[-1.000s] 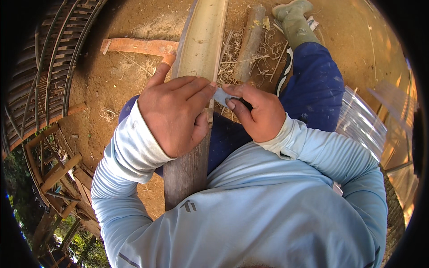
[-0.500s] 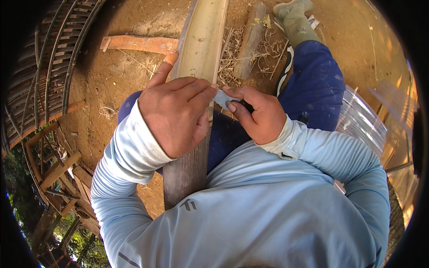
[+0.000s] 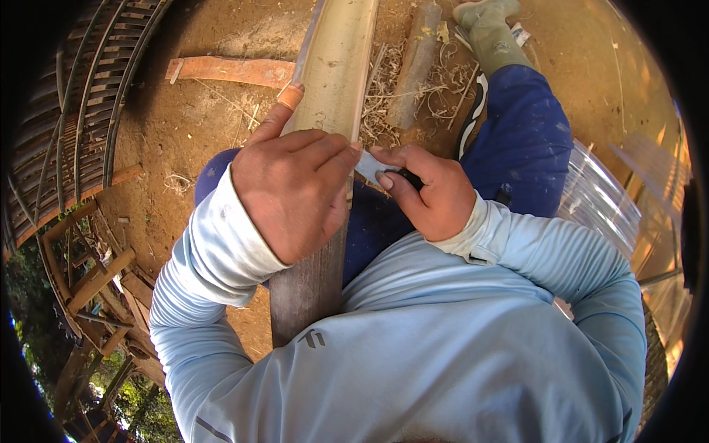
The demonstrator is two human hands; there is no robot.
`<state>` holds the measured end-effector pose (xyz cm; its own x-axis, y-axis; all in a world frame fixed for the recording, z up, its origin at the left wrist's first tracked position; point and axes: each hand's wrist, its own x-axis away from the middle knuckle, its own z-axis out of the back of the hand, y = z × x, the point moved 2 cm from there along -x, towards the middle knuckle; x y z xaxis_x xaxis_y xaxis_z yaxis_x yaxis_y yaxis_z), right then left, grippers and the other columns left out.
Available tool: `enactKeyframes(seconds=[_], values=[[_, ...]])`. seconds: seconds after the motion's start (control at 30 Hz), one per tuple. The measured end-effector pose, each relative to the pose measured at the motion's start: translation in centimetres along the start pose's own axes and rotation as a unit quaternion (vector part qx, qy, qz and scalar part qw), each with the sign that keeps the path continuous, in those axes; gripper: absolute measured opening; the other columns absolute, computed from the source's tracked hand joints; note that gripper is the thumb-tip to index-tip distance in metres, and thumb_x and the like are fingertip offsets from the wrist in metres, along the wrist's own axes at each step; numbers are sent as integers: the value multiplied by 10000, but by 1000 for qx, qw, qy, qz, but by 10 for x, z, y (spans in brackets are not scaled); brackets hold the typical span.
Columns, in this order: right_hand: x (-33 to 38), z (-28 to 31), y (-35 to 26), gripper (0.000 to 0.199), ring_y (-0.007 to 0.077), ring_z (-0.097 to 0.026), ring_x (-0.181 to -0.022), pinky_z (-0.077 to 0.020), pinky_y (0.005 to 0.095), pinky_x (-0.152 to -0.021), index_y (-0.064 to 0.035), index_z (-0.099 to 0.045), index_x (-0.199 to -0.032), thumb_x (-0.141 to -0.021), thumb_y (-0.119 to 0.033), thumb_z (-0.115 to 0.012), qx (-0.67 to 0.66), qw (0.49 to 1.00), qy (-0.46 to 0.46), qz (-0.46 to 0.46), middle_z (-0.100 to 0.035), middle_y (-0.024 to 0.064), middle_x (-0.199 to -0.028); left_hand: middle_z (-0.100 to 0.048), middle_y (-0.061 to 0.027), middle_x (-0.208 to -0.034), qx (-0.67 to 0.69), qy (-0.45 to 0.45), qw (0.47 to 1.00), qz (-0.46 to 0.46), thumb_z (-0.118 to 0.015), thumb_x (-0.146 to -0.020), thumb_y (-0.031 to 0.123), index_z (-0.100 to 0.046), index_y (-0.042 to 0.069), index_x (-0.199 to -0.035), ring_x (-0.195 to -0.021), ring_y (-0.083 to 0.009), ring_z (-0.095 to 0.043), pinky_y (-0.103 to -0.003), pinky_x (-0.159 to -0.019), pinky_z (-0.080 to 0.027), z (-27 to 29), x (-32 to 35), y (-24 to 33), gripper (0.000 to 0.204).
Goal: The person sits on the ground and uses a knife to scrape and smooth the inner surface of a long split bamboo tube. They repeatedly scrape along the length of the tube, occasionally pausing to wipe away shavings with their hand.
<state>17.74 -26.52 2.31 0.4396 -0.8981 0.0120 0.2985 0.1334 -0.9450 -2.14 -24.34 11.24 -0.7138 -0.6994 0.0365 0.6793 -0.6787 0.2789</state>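
A long wooden board [image 3: 314, 295], pale and grooved at its far part and dark grey nearer me, runs from my body away between my legs. My left hand [image 3: 292, 188] rests palm down over it. One outer finger, wrapped in a tan band [image 3: 291, 97], stretches along the board's left edge. Its other fingers bend together toward the right edge; whatever they pinch is hidden under them. My right hand [image 3: 432, 190] is closed on a small knife with a black handle and a short greyish blade [image 3: 369, 167]. The blade lies at the board's right edge, close beside my left fingertips.
Curly shavings [image 3: 384, 96] and a short log [image 3: 416, 66] lie on the dirt right of the board. A reddish plank [image 3: 233, 71] lies to its left. A slatted structure [image 3: 103, 96] stands far left, and clear corrugated sheets [image 3: 602, 196] are at right.
Both hands stay almost in place. The banded finger and the knife have shifted only very slightly.
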Motion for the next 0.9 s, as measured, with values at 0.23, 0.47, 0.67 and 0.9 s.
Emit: enactKeyframes(seconds=[0.23,0.47,0.67,0.9], values=[[3,-2,0,258,345,-720,-975,-576,376,-836,-24,-669,-1191,-947,-108,-664,-6,1000,-3,20,-735,167,-1058,-736,-148,-1060,-7,14,1000,7,-670,-713,33,-704,-1,-1139,-1056,-286,-710,-580,-1174,-325,-2,6,1,428],[-10,5,-1,266,254,-723,-997,-541,313,-865,4,-663,-1223,-968,-70,-649,-1,999,27,-30,-724,183,-1098,-611,-207,-1363,-62,5,997,45,-658,-733,117,-510,-32,-1422,-1327,-343,-552,-586,-1202,-245,2,7,-1,720],[-17,5,-3,269,282,-721,-982,-545,327,-863,0,-663,-1222,-960,-58,-647,17,1000,25,3,-720,184,-1092,-535,-215,-1451,-92,16,994,48,-694,-703,204,-519,-43,-1404,-1373,-332,-501,-633,-1171,-243,4,3,-1,763],[-8,11,-13,271,308,-720,-986,-551,343,-857,9,-669,-1202,-933,-24,-657,52,997,-54,9,-719,188,-1093,-510,-220,-1472,-70,33,995,70,-695,-715,208,-416,-51,-1479,-1383,-339,-487,-626,-1160,-263,0,7,-3,854]])
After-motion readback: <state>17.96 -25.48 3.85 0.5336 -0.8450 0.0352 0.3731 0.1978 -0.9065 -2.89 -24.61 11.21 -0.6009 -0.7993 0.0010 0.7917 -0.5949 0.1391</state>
